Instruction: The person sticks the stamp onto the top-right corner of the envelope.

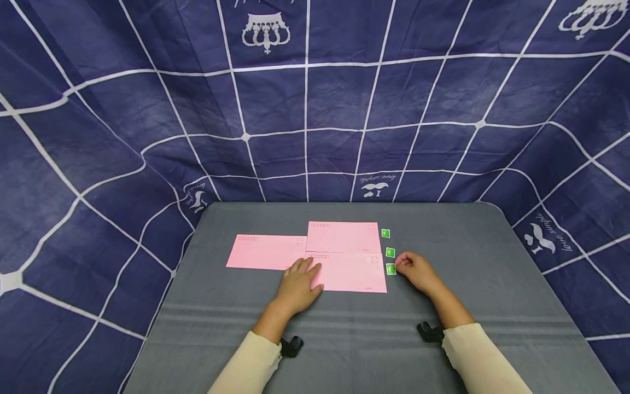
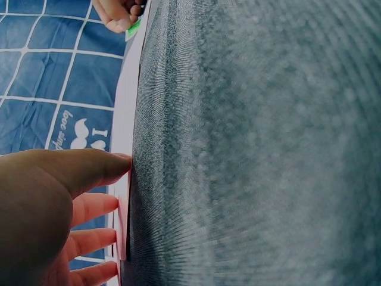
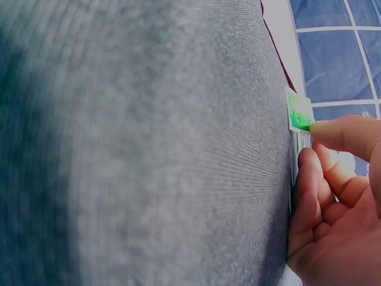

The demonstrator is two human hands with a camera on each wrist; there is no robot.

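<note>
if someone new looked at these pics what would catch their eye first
Most likely the three pink envelopes, lying on the grey table with a dark blue, white-lined cloth behind. Next, probably the three bright green stamps in a column just right of them, the nearest pinched by the right hand. The left hand rests where the left and front envelopes meet.

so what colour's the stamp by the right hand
The stamp is green with a white edge, clearest in the right wrist view.

I see a blue gridded curtain point(image 1: 337, 98) at twelve o'clock beyond the grey surface point(image 1: 364, 350), one white crown print point(image 1: 266, 24) near eleven.
</note>
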